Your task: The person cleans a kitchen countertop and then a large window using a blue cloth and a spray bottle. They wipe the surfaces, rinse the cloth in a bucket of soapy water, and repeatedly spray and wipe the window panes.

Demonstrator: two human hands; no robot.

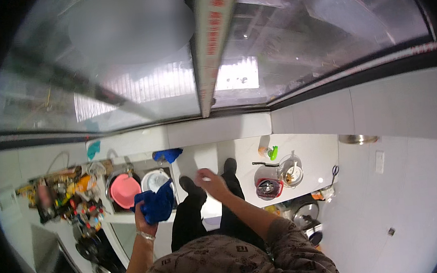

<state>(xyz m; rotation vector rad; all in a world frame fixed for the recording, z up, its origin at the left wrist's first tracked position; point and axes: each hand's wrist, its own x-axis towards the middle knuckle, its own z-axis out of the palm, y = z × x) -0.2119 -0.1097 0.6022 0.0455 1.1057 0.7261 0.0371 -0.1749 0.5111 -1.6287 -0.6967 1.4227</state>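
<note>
My left hand (144,220) is closed round a bunched blue cloth (157,205), which hangs over the edge of the sink area. My right hand (213,184) is held out in front of me with its fingers curled in. A small white spot shows at those fingers, too small to name. Ahead of me stands a large window (137,86) with a pale upright frame bar (213,39); neither hand touches it. A second blue cloth (167,156) lies by the window ledge.
My feet (192,185) stand on the white counter (312,152). At left are a pink basin (125,190) and a white basin (155,179) in the sink. At right lie a knife (265,164), a white bowl (292,174) and a red-rimmed container (269,188). Crowded bottles (81,191) fill the far left.
</note>
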